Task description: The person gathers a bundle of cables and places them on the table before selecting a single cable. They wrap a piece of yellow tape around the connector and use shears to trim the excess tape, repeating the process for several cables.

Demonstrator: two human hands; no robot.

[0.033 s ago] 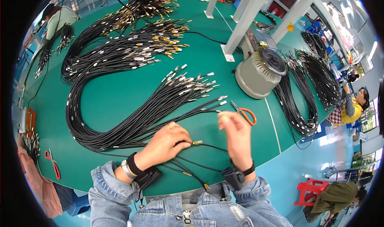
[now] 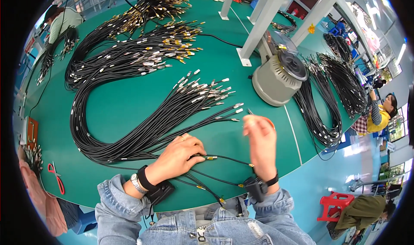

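Green tabletop (image 2: pixel 125 102) occupies most of the head view. Motion blur softens the fingertips of the right hand (image 2: pixel 260 137); whether they pinch anything cannot be told. The left hand (image 2: pixel 182 153) presses thumb and fingers together on a black cable (image 2: pixel 233 159), hiding the pinched stretch; the cable runs rightward from this grip to a yellowish end just below the right hand. Compared with the earlier frame, the right hand lies slightly farther right and now largely conceals the orange-handled cutters (image 2: pixel 271 123); the left hand keeps its place. Beyond the left-hand grip curves a thick cable bundle (image 2: pixel 148 130). Beyond the right hand stands a grey machine (image 2: pixel 274 87), beside a pale post (image 2: pixel 263 28) that blocks part of the far tabletop. Red-handled scissors (image 2: pixel 60 185) lie well left of the left-hand grip.
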